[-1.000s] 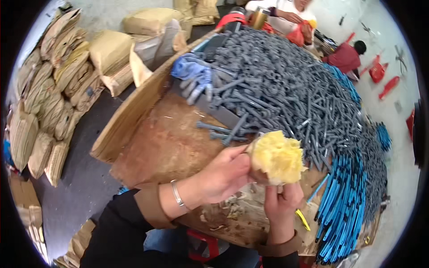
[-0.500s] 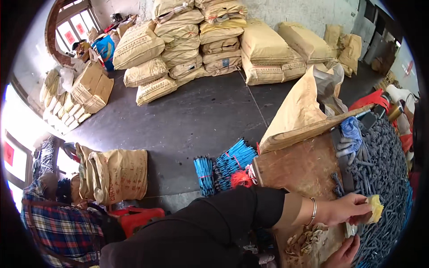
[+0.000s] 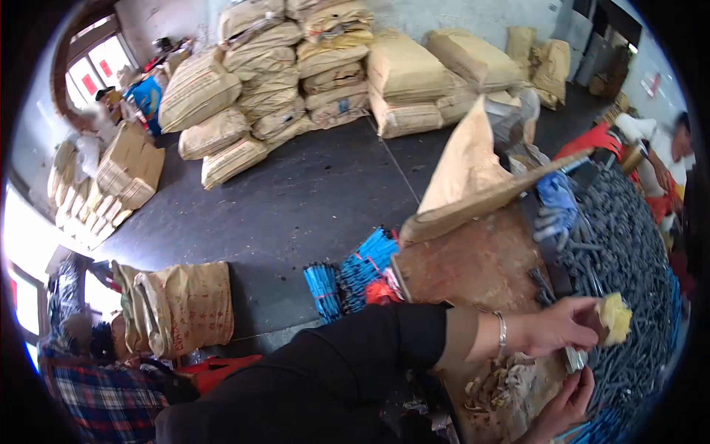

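Observation:
My left hand (image 3: 566,325), with a bracelet at its wrist, is closed on a ragged pale-yellow lump (image 3: 615,320) whose kind I cannot make out. Just below it, a small shiny pale-green piece (image 3: 575,360) sits between my two hands. The fingers of my right hand (image 3: 563,408) are closed against that piece, low at the right. Both hands are over the right side of a worn wooden tabletop (image 3: 473,274), beside a big heap of dark grey bolt-like parts (image 3: 625,244). Crumpled brownish scraps (image 3: 499,385) lie on the wood below my left forearm.
A blue-and-grey glove (image 3: 555,198) lies by the heap. An open paper sack (image 3: 462,163) stands behind the wooden board. Bundles of blue rods (image 3: 362,263) lie on the floor, and stacked sacks (image 3: 266,81) line the wall. Another person (image 3: 669,159) is at the far right; a plaid sleeve (image 3: 92,396) shows lower left.
The whole view has shifted, so most things sit further left. More of the person at the far right shows. My left hand still grips the yellow lump; my right fingers remain close below.

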`<state>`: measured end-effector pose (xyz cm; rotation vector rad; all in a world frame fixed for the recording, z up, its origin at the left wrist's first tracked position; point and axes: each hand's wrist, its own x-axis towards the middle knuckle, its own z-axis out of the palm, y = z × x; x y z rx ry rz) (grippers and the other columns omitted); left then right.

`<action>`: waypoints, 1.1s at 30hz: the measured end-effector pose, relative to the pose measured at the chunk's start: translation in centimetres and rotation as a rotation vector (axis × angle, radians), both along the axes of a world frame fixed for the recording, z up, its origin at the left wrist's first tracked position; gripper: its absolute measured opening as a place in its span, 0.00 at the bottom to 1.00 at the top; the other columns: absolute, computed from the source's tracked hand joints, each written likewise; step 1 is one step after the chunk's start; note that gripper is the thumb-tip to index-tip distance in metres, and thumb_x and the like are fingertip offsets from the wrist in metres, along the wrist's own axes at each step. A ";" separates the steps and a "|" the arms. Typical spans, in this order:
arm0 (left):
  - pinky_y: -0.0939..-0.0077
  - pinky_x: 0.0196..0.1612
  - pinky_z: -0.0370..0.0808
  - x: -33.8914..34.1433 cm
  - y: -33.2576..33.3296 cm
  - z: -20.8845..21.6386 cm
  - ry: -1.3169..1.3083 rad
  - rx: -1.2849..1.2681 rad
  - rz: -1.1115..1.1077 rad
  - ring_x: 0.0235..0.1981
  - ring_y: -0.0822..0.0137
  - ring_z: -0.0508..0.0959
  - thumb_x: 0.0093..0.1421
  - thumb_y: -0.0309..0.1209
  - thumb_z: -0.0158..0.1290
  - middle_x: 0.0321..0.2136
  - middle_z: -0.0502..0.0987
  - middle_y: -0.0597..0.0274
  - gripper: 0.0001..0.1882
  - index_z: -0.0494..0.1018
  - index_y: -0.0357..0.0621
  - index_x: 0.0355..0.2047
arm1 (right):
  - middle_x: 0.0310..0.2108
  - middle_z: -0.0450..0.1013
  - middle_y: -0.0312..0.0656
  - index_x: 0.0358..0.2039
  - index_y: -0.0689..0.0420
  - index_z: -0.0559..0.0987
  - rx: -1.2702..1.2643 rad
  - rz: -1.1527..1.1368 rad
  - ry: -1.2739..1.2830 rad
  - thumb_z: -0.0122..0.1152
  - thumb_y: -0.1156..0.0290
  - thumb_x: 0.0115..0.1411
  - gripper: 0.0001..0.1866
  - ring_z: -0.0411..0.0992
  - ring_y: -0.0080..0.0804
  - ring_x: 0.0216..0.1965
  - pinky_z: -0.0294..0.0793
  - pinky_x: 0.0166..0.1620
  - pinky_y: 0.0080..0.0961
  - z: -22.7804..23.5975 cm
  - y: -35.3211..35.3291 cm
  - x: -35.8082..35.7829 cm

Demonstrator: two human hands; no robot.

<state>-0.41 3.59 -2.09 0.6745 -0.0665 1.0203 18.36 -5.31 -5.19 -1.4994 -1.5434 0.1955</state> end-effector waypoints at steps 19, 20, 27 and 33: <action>0.69 0.58 0.64 0.2 -1.5 -0.8 0.190 -0.075 -0.016 0.51 0.66 0.70 0.54 0.21 0.56 0.50 0.70 0.58 0.28 0.60 0.37 0.55 | 0.30 0.73 0.45 0.36 0.65 0.75 0.322 0.096 -0.092 0.59 0.81 0.53 0.09 0.72 0.31 0.26 0.73 0.30 0.22 4.0 -0.3 -3.7; 0.69 0.58 0.64 0.1 -1.5 -0.8 0.196 -0.075 -0.016 0.51 0.66 0.70 0.54 0.21 0.56 0.50 0.70 0.58 0.28 0.60 0.37 0.55 | 0.30 0.73 0.45 0.36 0.65 0.75 0.322 0.105 -0.085 0.59 0.81 0.53 0.08 0.72 0.31 0.26 0.73 0.30 0.21 4.0 -0.4 -3.8; 0.73 0.55 0.68 0.4 -1.6 -1.0 0.324 0.069 0.240 0.51 0.69 0.70 0.53 0.18 0.56 0.49 0.71 0.59 0.28 0.62 0.37 0.54 | 0.29 0.73 0.43 0.34 0.66 0.76 0.260 0.160 0.139 0.59 0.80 0.54 0.06 0.71 0.24 0.26 0.70 0.28 0.17 4.1 -0.6 -4.6; 0.76 0.52 0.70 1.4 -2.6 -1.1 0.524 0.164 0.312 0.51 0.70 0.70 0.51 0.15 0.55 0.50 0.68 0.60 0.31 0.59 0.36 0.56 | 0.28 0.73 0.38 0.35 0.67 0.77 0.107 0.194 0.435 0.57 0.77 0.58 0.07 0.67 0.16 0.24 0.67 0.26 0.14 3.5 -0.7 -4.8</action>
